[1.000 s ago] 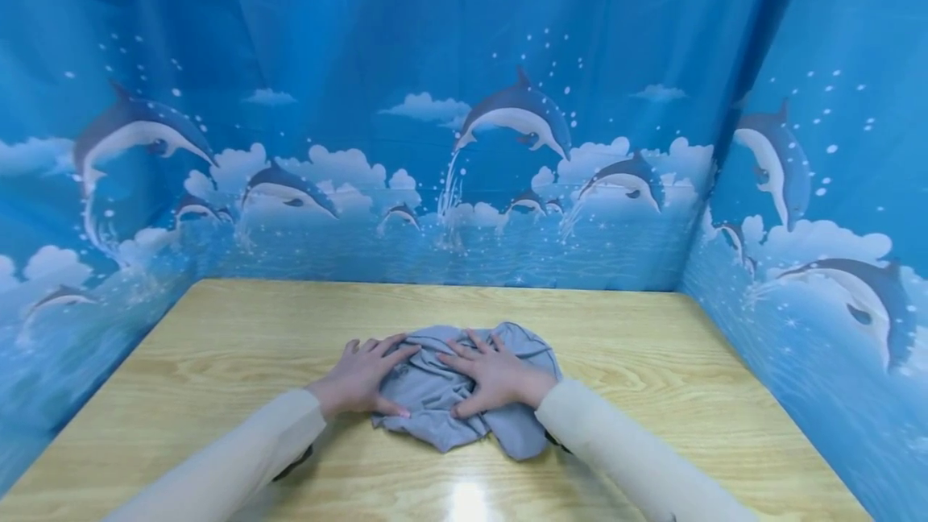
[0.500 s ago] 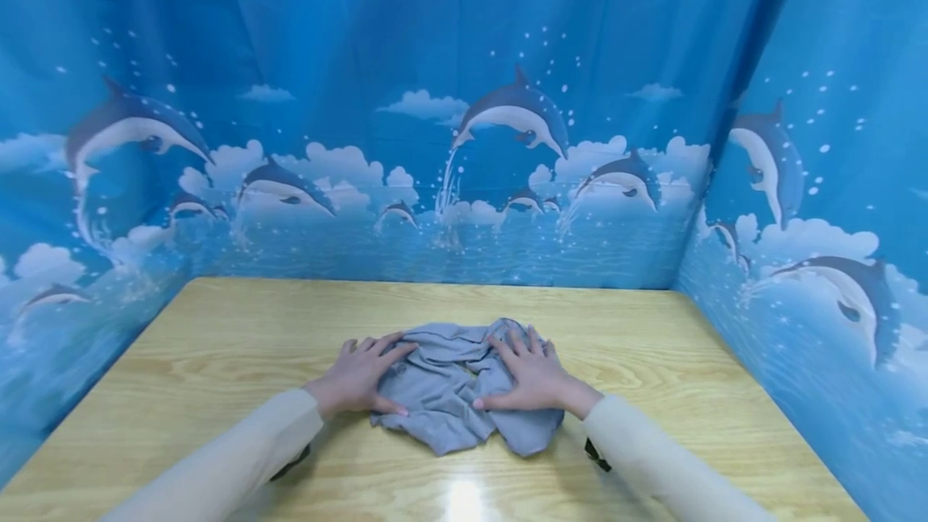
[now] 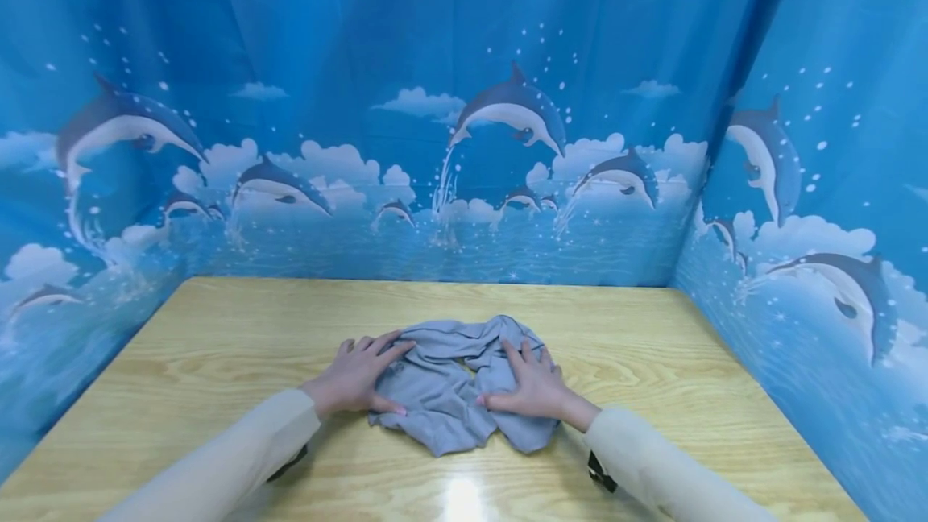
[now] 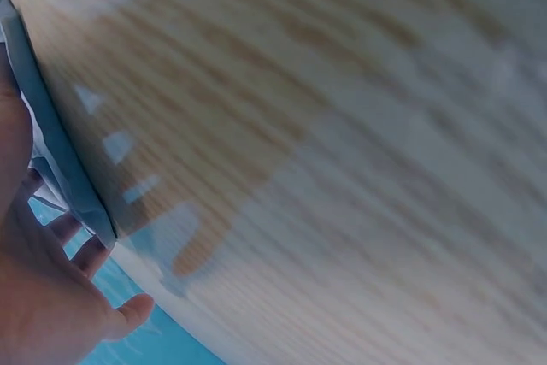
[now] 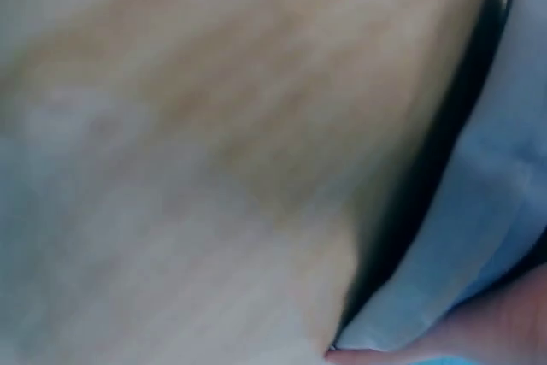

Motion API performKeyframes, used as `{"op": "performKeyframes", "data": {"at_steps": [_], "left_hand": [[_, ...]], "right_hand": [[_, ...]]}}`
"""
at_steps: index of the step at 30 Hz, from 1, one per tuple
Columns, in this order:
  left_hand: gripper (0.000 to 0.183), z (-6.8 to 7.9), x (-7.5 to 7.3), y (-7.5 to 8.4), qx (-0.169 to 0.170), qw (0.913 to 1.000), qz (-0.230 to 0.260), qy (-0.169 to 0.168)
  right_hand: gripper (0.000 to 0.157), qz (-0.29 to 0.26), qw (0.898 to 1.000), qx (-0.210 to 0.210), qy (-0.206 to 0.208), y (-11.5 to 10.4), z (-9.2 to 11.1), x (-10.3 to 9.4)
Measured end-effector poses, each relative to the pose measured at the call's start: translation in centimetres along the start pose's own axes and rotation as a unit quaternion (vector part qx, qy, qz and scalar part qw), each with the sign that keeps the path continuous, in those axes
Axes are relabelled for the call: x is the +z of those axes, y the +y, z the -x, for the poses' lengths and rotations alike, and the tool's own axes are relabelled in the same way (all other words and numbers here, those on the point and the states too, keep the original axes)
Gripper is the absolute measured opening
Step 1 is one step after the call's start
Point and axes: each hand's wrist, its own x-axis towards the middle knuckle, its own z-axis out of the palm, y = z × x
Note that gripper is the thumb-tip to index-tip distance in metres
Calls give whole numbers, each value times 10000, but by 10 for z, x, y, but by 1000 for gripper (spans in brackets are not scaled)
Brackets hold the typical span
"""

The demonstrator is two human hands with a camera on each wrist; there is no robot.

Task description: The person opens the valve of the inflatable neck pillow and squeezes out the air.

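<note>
A crumpled grey cloth (image 3: pixel 435 397) lies in loose folds near the middle of the table, a small gap of wood showing between its folds. My left hand (image 3: pixel 351 377) rests at its left edge, fingers spread and thumb pointing right along the near side. On the right part of the cloth lies my right hand (image 3: pixel 532 387), its fingers spread apart and thumb over the fabric. The left wrist view has the left hand (image 4: pixel 51 297) beside the cloth's edge (image 4: pixel 64 151). In the right wrist view, the right hand (image 5: pixel 496 322) meets the cloth (image 5: pixel 461 203) at the lower right.
The light wood-grain table (image 3: pixel 254 329) spreads around the cloth, with a bright glare spot near the front. A blue dolphin-print curtain (image 3: pixel 435 248) borders its back and sides. Both forearms wear pale sleeves (image 3: pixel 239 453), with a dark band (image 3: pixel 600 474) under the right cuff.
My right hand has slid right across the cloth from its middle to its right part, and the folds there have spread out. The left hand has stayed at the left edge.
</note>
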Motion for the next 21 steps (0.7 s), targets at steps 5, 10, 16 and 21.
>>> {"op": "performKeyframes", "data": {"at_steps": [5,10,16,21], "left_hand": [[100,1,-2,1,-7,10000,-6,-47],[100,1,-2,1,-61,9999,11,-95],[100,2,-2,1,-29,10000,-39,-47],[100,1,-2,2,-20,10000,14,-52]], "right_hand": [[102,-128,9995,-116,255,2,-1,6],[100,-72,9985,-257,475,3,1,10],[83,600,9908,-955,750,5,5,15],[81,1148,9767,-1693,652,7,9,12]]}}
